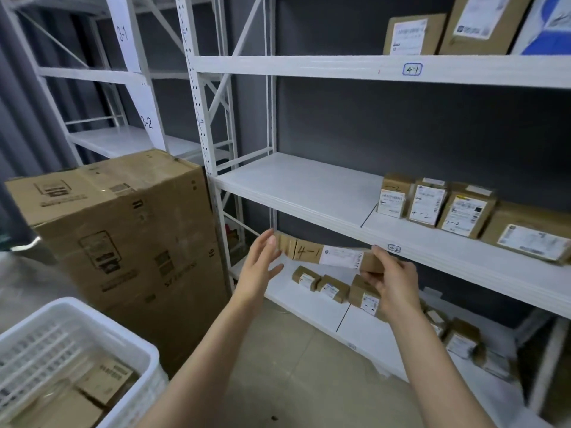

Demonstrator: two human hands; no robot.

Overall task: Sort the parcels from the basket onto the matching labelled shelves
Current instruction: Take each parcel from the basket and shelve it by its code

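A long, flat brown cardboard parcel [321, 254] with "4-1" handwritten on it and a white shipping label is held up in front of the white metal shelving unit [296, 193], near the middle of the view and slightly toward 6 o'clock. The right hand [391, 281] grips the parcel's right end, thumb on top and fingers curled beneath. The left hand [259, 267] is open with its fingers spread; its fingertips are at the parcel's left end, and whether they press on it I cannot tell.

At 1 o'clock the top shelf beam carries a small blue-outlined label reading "4-1" [412, 69], with several brown boxes [414, 35] standing above it. At 3 o'clock the middle shelf, tagged "4-2" [393, 248] on its front edge, bears a row of small brown parcels [432, 205] marked "4-2". Behind and below the hands, the lowest shelf [309, 301] holds more small labelled boxes [332, 288].

At 9 o'clock a large worn brown cardboard carton [123, 230] stands on the floor beside the shelving upright. At 7 o'clock a white slatted plastic basket [92, 325] has more brown parcels [105, 381] lying inside it. At 11 o'clock a second white rack [92, 75] shows paper signs "3-1" and "3-2"
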